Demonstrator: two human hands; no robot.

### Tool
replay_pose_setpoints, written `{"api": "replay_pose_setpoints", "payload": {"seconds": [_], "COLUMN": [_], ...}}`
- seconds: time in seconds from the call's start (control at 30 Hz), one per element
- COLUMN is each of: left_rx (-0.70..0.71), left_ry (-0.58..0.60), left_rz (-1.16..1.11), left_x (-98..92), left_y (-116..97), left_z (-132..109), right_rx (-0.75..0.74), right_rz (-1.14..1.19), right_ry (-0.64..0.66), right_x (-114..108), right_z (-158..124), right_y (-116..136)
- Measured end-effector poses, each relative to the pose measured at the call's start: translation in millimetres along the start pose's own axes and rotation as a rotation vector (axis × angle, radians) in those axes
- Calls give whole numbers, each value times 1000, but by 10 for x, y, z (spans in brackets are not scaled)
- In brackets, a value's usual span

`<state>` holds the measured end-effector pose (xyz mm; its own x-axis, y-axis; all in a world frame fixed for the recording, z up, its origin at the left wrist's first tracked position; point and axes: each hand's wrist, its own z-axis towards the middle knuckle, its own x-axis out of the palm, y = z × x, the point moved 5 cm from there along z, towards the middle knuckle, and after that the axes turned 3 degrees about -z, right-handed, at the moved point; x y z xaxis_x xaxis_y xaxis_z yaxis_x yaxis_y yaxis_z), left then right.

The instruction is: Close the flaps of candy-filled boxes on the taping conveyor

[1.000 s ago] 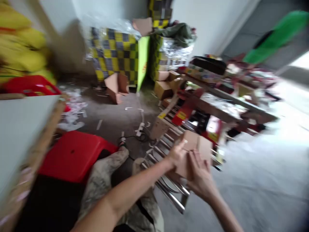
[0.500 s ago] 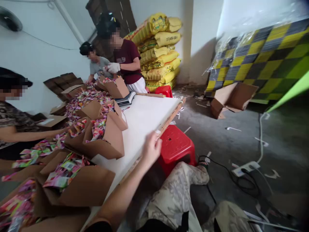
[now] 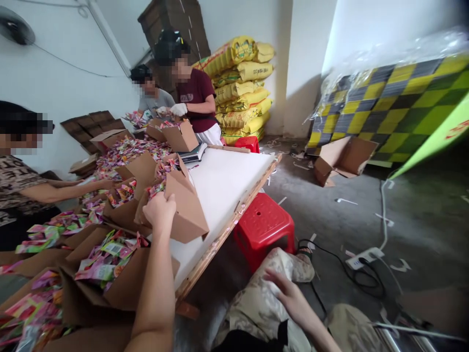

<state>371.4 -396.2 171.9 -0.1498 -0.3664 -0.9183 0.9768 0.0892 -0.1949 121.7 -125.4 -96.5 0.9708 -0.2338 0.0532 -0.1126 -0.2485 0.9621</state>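
My left hand point(image 3: 160, 211) is closed over the near rim of an open cardboard box point(image 3: 187, 215), its fingertips hidden inside. Small pink and purple packets fill this box, and it stands at an angle on the white tabletop point(image 3: 227, 176). Above my thigh hangs my right hand point(image 3: 284, 291), empty, with its fingers apart. Left of my left forearm, another open box point(image 3: 126, 288) is filled with packets point(image 3: 104, 259) in pink and green wrappers.
A red stool point(image 3: 266, 220) stands by the table's wooden edge point(image 3: 227, 230). Across the table, co-workers handle packets near a scale point(image 3: 194, 154). A power strip point(image 3: 364, 258) with cables and an open carton point(image 3: 344, 161) lie on the floor at right.
My left hand has moved left from the table edge onto the box's rim. That box has turned and shifted slightly right. My right hand has come into view.
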Motion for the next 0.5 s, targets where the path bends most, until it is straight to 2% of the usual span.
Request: {"api": "replay_pose_setpoints", "payload": {"seconds": [0.07,0.13,0.2,0.23,0.27,0.33,0.43,0.5], "left_rx": [36,117,284,410,556,869,1234,1420], "left_ry": [-29,-24,-14,-18,-29,-47,17,98], "left_rz": [-91,-196,-288,-335,-388,-515,-711,-800], "left_x": [-202,-366,-501,-567,-635,-761,-841,-801], "left_y": [-55,-179,-381,-502,-624,-845,-1113,-1310], "left_z": [-152,-425,-814,-1045,-1293,-1797,-2428,-2756], "right_rx": [124,238,238,212,175,111,12,-95], "right_rz": [330,685,886,924,927,883,764,519], "right_ry": [124,244,307,302,260,116,-144,-273], "right_x": [600,1090,1339,1360,1309,1041,370,-112], "right_z": [282,478,583,602,602,534,259,-40], "right_y": [181,378,551,594,599,502,220,63]}}
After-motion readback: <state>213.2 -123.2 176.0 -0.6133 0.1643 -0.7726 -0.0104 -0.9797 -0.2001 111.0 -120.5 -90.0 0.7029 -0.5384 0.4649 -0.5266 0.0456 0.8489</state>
